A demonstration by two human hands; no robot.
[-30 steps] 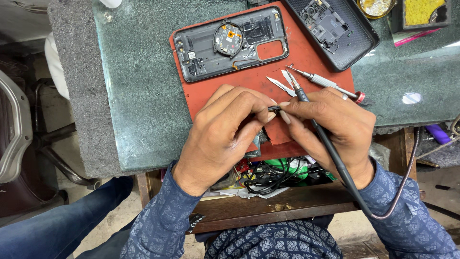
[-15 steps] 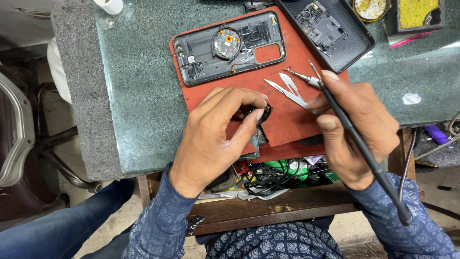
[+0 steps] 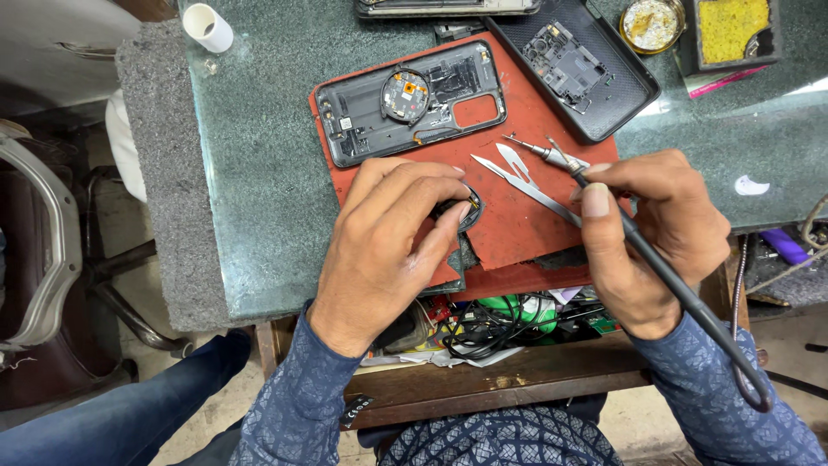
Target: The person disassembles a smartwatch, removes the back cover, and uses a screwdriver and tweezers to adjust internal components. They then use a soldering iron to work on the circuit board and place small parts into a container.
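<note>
Holding a small round dark component [image 3: 466, 211] against the orange work mat [image 3: 526, 216], my left hand [image 3: 388, 242] is closed over it, fingertips pinching its rim; most of the part is hidden beneath the fingers. The component sits near the front edge of the counter [image 3: 259, 190], on the mat's lower portion, just above the torn front border.

My right hand [image 3: 655, 233] is closed in a pen grip on a soldering iron [image 3: 638, 242], its tip raised above the mat and clear of the component. The iron's black cord [image 3: 733, 345] trails off the front edge toward the right.

Metal tweezers [image 3: 526, 181] lie on the mat just beside the iron tip, with a small screwdriver [image 3: 535, 151] near them. An opened phone frame [image 3: 410, 99] rests at the mat's rear left portion; a black phone back shell [image 3: 578, 73] lies toward the rear right of the counter, with a round tin [image 3: 651, 24] and a yellow sponge tray [image 3: 729, 30] at the rear right corner.

Hazards as I judge them:
- The hot tip is near the left fingertips; a slip risks a burn.
- The pinch grip is narrow; downward pressure could flick the component off the front edge into the cluttered drawer [image 3: 500, 319].
- The cord could snag and drag the tip across the tweezers.
</note>
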